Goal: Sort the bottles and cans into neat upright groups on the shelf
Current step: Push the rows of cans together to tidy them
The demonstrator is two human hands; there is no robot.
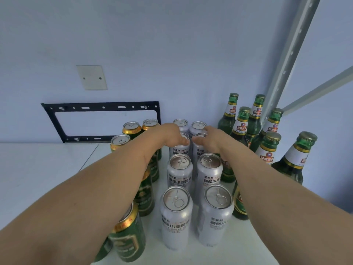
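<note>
Silver cans stand upright in two columns on the white shelf (236,243); the front pair (176,213) (215,211) is nearest me. My left hand (170,136) curls over the top of the left silver can in the third row (178,151). My right hand (212,140) grips the top of the right silver can beside it (198,150). Green cans with gold rims (128,234) run down the left, partly hidden under my left forearm. Green glass bottles (241,123) stand grouped at the right, one (298,159) closest to the edge.
A black metal bracket (101,121) is fixed to the wall behind the shelf, with a blank wall plate (91,77) above it. A grey perforated shelf upright (286,54) rises at the back right, just behind the bottles.
</note>
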